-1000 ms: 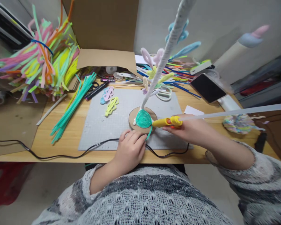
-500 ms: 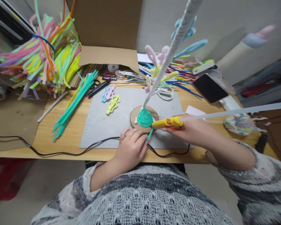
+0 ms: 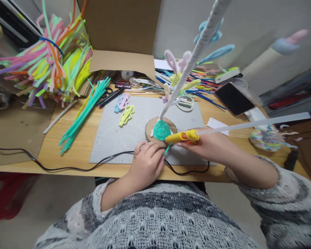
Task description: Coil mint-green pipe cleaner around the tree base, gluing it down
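Note:
My right hand [image 3: 209,145] grips a yellow hot glue gun [image 3: 182,137], with a long translucent glue stick [image 3: 254,123] jutting from its back. The gun's tip is at the lower edge of a flat green pipe-cleaner coil [image 3: 162,130] on a round wood slice [image 3: 150,125]. My left hand [image 3: 147,162] rests at the slice's near edge, fingers curled, closed on the loose tail of the green pipe cleaner [image 3: 167,149]. From the slice rises a tilted white wrapped stem [image 3: 186,71] bearing pastel pipe-cleaner loops; its top runs out of view.
A grey cutting mat [image 3: 109,138] lies beneath, crossed by a black cable [image 3: 75,169]. Green pipe cleaners [image 3: 84,116] and bent pastel shapes [image 3: 126,115] lie left. A large multicolour bundle [image 3: 49,65] stands behind them. Scissors [image 3: 185,103], a phone [image 3: 234,98] and a white card [image 3: 217,126] lie right.
The glue gun's tip has shifted slightly left along the coil's lower edge. My left hand keeps its place by the slice. The whole view has shifted a little.

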`<state>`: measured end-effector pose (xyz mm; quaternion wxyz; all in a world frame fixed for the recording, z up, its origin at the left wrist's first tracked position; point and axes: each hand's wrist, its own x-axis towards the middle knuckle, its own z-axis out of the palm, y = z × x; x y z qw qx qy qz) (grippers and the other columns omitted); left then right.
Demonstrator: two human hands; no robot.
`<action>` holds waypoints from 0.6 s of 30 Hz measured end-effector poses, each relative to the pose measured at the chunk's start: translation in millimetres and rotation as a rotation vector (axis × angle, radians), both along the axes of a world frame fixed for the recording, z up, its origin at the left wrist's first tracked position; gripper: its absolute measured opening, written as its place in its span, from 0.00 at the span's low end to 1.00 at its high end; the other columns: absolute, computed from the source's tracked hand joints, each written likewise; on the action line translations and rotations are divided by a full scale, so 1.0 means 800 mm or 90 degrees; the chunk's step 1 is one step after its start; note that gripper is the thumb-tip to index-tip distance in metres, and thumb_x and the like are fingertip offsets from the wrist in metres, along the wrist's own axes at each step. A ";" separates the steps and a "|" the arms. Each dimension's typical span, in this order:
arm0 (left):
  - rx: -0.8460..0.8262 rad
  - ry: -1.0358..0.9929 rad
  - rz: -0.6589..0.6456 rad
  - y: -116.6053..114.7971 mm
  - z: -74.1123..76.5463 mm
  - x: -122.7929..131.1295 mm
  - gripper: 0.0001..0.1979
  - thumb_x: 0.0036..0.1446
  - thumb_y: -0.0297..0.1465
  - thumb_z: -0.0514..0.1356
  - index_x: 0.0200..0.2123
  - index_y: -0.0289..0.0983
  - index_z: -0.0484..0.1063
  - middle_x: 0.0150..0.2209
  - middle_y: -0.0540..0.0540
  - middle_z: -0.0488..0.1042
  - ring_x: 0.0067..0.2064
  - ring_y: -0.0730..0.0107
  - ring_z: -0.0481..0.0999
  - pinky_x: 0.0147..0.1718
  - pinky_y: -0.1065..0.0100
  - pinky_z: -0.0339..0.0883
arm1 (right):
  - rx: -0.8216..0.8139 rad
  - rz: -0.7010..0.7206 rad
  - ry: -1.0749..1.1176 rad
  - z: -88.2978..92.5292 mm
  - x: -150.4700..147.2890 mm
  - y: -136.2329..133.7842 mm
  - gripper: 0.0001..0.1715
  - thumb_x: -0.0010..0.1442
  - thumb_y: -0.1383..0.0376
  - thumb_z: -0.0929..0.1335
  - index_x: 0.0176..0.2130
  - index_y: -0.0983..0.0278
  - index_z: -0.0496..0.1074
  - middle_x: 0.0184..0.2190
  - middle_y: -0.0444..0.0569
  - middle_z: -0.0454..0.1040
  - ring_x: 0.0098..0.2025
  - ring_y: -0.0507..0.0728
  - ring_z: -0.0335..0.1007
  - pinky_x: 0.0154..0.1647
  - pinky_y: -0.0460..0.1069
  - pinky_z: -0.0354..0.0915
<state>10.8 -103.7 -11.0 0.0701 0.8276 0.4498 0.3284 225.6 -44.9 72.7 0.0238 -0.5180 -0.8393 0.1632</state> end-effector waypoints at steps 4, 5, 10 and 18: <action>0.008 0.000 -0.001 0.000 0.000 0.000 0.09 0.61 0.28 0.56 0.43 0.38 0.74 0.43 0.46 0.78 0.47 0.62 0.73 0.53 0.56 0.55 | -0.024 0.007 -0.010 0.003 -0.006 0.002 0.19 0.62 0.50 0.64 0.39 0.58 0.78 0.34 0.48 0.80 0.35 0.57 0.74 0.34 0.49 0.64; 0.008 0.002 -0.001 0.000 0.001 0.000 0.09 0.61 0.28 0.56 0.43 0.38 0.74 0.43 0.46 0.78 0.47 0.62 0.73 0.53 0.56 0.55 | -0.015 0.014 -0.011 0.004 -0.007 0.003 0.19 0.62 0.50 0.64 0.39 0.58 0.78 0.34 0.48 0.80 0.35 0.57 0.74 0.34 0.49 0.63; 0.009 0.009 0.001 0.000 0.002 0.000 0.09 0.61 0.28 0.56 0.42 0.38 0.74 0.42 0.46 0.78 0.47 0.62 0.73 0.53 0.55 0.54 | 0.006 0.011 -0.052 0.005 -0.013 0.004 0.22 0.61 0.48 0.63 0.38 0.58 0.78 0.33 0.49 0.80 0.34 0.58 0.74 0.30 0.49 0.62; 0.011 0.006 0.004 -0.001 0.001 0.000 0.09 0.61 0.28 0.56 0.42 0.39 0.74 0.43 0.46 0.78 0.47 0.62 0.73 0.53 0.55 0.54 | 0.037 0.007 -0.081 0.004 -0.022 0.006 0.22 0.61 0.47 0.63 0.39 0.56 0.79 0.32 0.49 0.80 0.33 0.59 0.74 0.27 0.49 0.59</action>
